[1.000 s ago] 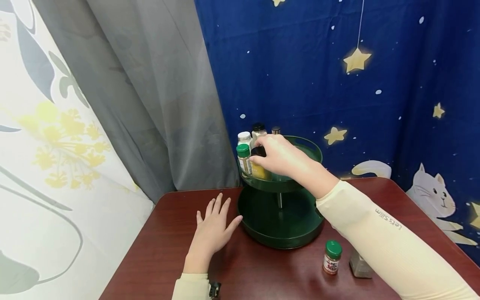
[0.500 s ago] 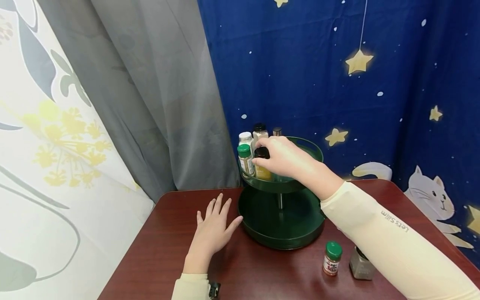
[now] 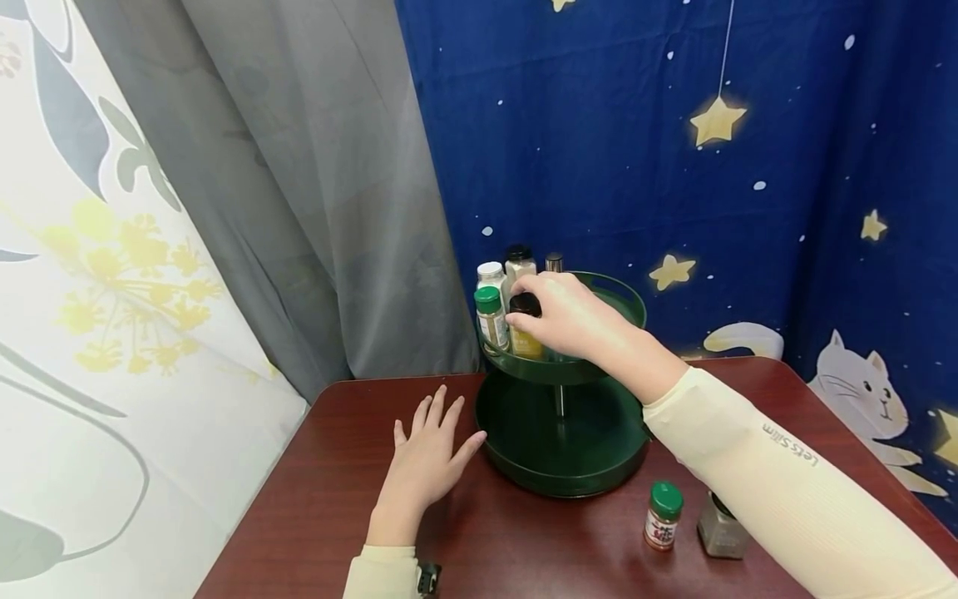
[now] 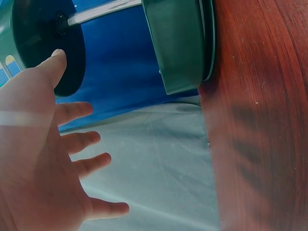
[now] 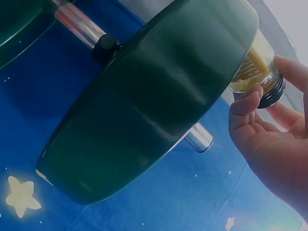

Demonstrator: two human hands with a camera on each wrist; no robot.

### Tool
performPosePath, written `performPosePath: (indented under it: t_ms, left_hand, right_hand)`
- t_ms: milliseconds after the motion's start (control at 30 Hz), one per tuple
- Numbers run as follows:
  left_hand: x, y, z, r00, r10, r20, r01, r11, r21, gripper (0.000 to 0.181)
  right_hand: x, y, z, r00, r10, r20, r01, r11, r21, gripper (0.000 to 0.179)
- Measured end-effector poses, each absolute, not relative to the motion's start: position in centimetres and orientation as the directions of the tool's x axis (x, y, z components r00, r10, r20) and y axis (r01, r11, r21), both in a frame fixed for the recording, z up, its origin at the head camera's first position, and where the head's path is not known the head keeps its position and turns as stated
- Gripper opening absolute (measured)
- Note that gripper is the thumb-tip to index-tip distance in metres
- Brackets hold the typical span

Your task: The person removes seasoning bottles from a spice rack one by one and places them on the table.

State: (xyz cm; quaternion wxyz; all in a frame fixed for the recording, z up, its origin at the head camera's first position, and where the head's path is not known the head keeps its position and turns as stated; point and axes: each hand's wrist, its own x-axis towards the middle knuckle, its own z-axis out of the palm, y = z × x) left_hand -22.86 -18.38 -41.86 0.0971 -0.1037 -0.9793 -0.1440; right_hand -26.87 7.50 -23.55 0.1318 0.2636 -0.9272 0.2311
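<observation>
A jar of yellow spice with a black lid [image 3: 526, 345] stands in the upper tier of the dark green two-tier rack [image 3: 569, 478]. My right hand [image 3: 572, 316] reaches over the tier from the right and pinches this jar near its lid. In the right wrist view, the thumb and fingers lie on either side of the jar [image 5: 257, 62], whose base is hidden behind the tier wall. My left hand [image 3: 422, 462] is spread with straight fingers above the table, beside the lower tier; it holds nothing, and its palm shows in the left wrist view.
Beside the yellow jar stand a green-capped bottle [image 3: 491, 320], a white-capped bottle [image 3: 490, 274] and a black-capped bottle [image 3: 520, 259]. On the table [image 3: 337, 499], right of the rack, are a green-capped shaker [image 3: 662, 516] and a square jar [image 3: 721, 532], partly behind my right sleeve.
The yellow jar has shifted slightly right, away from the green-capped bottle, with my right hand on it. More of its yellow body shows. My left hand stays put.
</observation>
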Motion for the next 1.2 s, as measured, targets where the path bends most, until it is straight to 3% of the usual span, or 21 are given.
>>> performPosePath:
  t_ms: [1200]
  left_hand:
    - [-22.55, -18.08, -41.62, -0.959, 0.174, 0.225, 0.231, 0.937, 0.262, 0.075]
  right_hand:
    - [-26.53, 8.32, -23.71, -0.830, -0.391, 0.398, -0.541, 0.738, -0.402, 0.043]
